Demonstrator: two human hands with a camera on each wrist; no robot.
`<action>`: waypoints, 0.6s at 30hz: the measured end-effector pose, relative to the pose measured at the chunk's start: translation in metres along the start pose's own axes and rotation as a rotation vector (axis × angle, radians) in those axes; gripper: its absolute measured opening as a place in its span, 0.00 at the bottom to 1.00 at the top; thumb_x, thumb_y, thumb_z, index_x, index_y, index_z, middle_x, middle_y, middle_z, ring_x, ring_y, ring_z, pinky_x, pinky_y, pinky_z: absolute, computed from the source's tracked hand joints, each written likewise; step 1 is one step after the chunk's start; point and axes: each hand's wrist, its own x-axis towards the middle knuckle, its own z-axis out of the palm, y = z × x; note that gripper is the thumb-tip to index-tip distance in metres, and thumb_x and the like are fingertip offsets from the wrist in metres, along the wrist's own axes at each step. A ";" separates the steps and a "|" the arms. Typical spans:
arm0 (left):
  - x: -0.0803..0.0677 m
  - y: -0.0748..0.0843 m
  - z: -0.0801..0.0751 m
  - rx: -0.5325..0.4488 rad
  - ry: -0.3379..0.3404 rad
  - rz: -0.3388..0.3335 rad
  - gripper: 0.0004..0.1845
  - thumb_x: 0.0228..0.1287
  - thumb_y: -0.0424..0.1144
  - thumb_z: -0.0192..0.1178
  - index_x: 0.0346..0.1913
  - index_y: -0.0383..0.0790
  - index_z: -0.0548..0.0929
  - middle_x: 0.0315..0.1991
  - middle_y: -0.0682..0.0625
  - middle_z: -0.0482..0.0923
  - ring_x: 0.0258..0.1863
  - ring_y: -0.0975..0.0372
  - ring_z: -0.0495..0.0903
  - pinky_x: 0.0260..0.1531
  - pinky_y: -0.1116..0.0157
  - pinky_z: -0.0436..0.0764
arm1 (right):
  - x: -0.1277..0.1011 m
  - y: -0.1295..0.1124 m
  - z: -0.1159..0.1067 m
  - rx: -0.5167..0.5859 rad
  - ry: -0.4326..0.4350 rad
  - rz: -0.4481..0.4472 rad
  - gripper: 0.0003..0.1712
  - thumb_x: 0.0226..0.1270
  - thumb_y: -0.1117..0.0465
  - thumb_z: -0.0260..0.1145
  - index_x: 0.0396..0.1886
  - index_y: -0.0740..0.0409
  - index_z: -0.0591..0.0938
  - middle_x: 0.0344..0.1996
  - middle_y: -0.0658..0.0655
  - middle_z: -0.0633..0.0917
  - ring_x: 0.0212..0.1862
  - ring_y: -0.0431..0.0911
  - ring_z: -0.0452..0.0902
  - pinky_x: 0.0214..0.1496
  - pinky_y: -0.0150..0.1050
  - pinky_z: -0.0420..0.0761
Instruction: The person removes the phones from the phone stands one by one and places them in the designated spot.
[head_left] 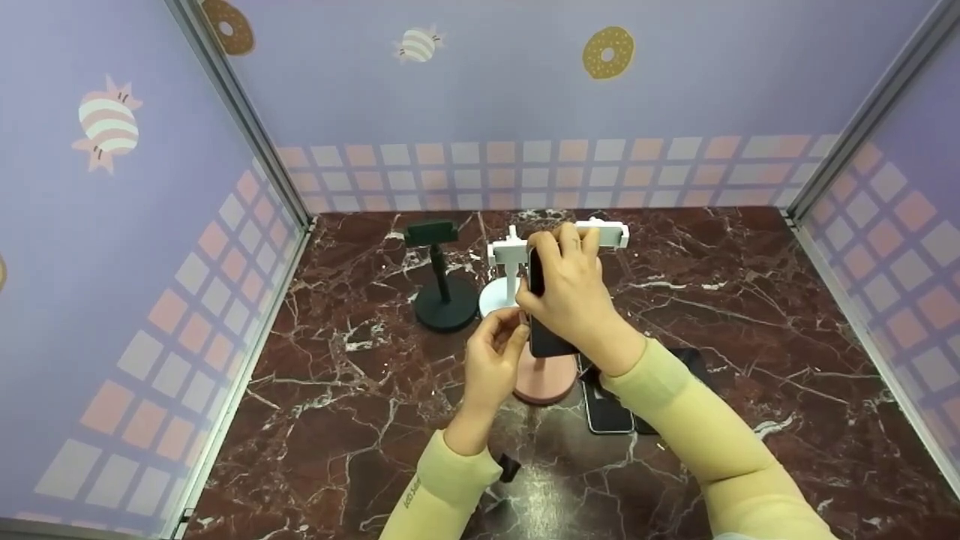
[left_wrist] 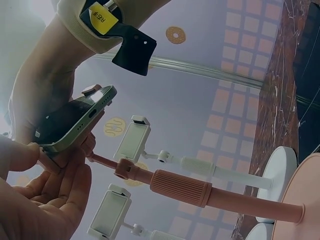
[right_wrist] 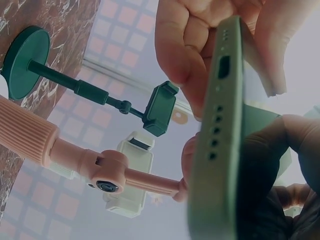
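My right hand [head_left: 576, 300] grips a smartphone [head_left: 550, 339] with a dark screen, holding it tilted at the top of a pink phone stand [head_left: 545, 379]. On the left, my left hand [head_left: 491, 367] has thumb and fingers curled at the phone's edge, pinching the stand's clamp there. Most of that clamp is hidden behind the phone and fingers. The left wrist view shows the stand's ribbed pink pole [left_wrist: 180, 187] rising to the phone. In the right wrist view the phone's port edge [right_wrist: 215, 135] is close to the camera.
A dark green phone stand [head_left: 445, 307] stands at the left. Behind my hands are a white stand [head_left: 512, 259] and another white clamp [head_left: 611, 234]. Phones [head_left: 609, 416] lie on the marble-patterned table [head_left: 337, 420] beside the pink base, partly under my right arm. Patterned panels [head_left: 510, 90] enclose the table.
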 end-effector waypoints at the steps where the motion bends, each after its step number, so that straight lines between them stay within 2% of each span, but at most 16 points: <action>1: 0.000 0.000 0.000 0.003 0.001 0.002 0.12 0.71 0.26 0.61 0.52 0.19 0.79 0.45 0.29 0.83 0.46 0.59 0.84 0.50 0.69 0.84 | 0.000 0.000 0.000 0.005 0.001 -0.003 0.25 0.51 0.64 0.72 0.49 0.60 0.75 0.40 0.65 0.72 0.48 0.63 0.62 0.31 0.55 0.78; 11: 0.000 -0.001 -0.001 0.015 0.004 0.001 0.12 0.70 0.25 0.61 0.51 0.20 0.80 0.44 0.29 0.83 0.44 0.61 0.84 0.47 0.70 0.84 | 0.000 0.002 -0.002 0.053 -0.009 -0.028 0.24 0.50 0.65 0.72 0.48 0.62 0.75 0.39 0.65 0.72 0.48 0.64 0.61 0.42 0.56 0.75; 18: 0.000 -0.001 -0.001 0.005 0.003 0.000 0.11 0.71 0.25 0.61 0.51 0.19 0.80 0.45 0.29 0.83 0.44 0.62 0.84 0.48 0.71 0.84 | 0.000 0.005 -0.002 0.088 -0.001 -0.065 0.24 0.49 0.65 0.71 0.47 0.63 0.75 0.38 0.65 0.72 0.47 0.64 0.60 0.50 0.57 0.69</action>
